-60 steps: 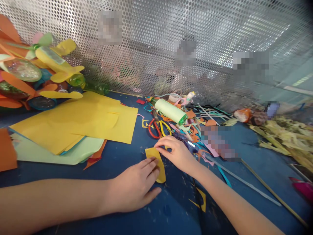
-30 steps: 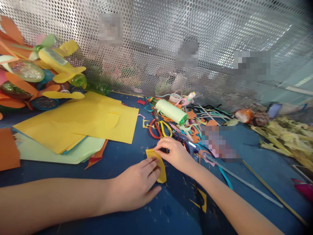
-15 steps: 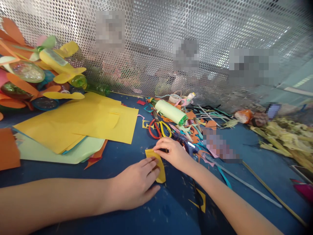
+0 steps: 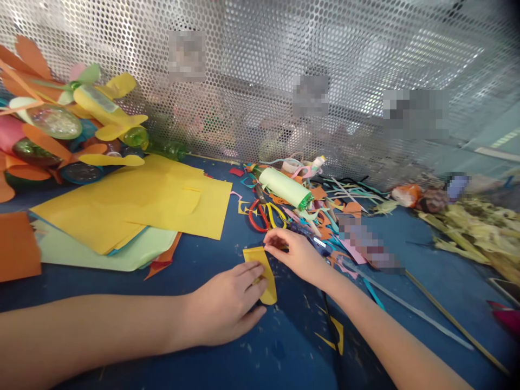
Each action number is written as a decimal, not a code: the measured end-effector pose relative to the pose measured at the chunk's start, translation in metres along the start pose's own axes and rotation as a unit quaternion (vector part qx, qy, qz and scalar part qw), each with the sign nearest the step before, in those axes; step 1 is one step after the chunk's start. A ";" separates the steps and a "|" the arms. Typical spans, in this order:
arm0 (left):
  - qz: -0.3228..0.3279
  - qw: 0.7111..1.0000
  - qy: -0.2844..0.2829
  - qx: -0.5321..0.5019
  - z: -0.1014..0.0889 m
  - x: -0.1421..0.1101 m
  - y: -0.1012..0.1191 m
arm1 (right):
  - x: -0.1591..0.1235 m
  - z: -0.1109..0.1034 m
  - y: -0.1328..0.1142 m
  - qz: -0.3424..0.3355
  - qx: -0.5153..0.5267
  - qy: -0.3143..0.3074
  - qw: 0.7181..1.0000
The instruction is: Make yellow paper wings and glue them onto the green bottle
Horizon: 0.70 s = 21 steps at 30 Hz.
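Note:
A small yellow paper piece point(image 4: 269, 287) with a rounded lower end and a folded strip along its top lies on the blue table. My left hand point(image 4: 227, 303) rests flat across its left side, fingers stretched out and holding it down. At the top right corner, the thumb and forefinger of my right hand point(image 4: 294, 254) pinch the folded edge. Just beyond my right hand are scissors point(image 4: 258, 216) with one red and one yellow handle. A dark blue tool point(image 4: 320, 245), perhaps a glue gun, is partly hidden behind that hand.
Yellow sheets point(image 4: 174, 206) overlap green paper point(image 4: 97, 252) at left. Paper-flower bottles point(image 4: 97, 108) pile up behind. A paper-wrapped green bottle point(image 4: 284, 187) lies among scraps. Perforated metal point(image 4: 244, 81) borders the back. A thin stick point(image 4: 455, 319) and dry husks point(image 4: 479, 233) are at right.
My right fingertips have slid rightward along the folded top edge to its corner. My left hand stays on the paper. The view has shifted slightly.

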<state>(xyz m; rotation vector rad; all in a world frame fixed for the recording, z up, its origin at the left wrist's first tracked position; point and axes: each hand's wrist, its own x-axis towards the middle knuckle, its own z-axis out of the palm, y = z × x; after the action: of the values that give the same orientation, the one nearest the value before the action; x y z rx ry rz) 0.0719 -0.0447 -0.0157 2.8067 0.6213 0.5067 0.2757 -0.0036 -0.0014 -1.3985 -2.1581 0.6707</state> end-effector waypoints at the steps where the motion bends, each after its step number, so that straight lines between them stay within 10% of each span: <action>1: -0.001 1.000 -0.002 0.002 0.000 0.000 0.000 | 0.000 0.000 0.000 -0.002 -0.004 -0.004 1.000; 21: 0.006 0.999 0.030 0.013 0.001 0.001 0.000 | 0.001 0.001 -0.004 -0.081 -0.042 -0.001 0.996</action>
<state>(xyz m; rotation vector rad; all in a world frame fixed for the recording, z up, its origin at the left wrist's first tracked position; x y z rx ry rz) 0.0731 -0.0446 -0.0166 2.8301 0.6288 0.5903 0.2715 -0.0043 0.0003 -1.2462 -2.2952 0.5255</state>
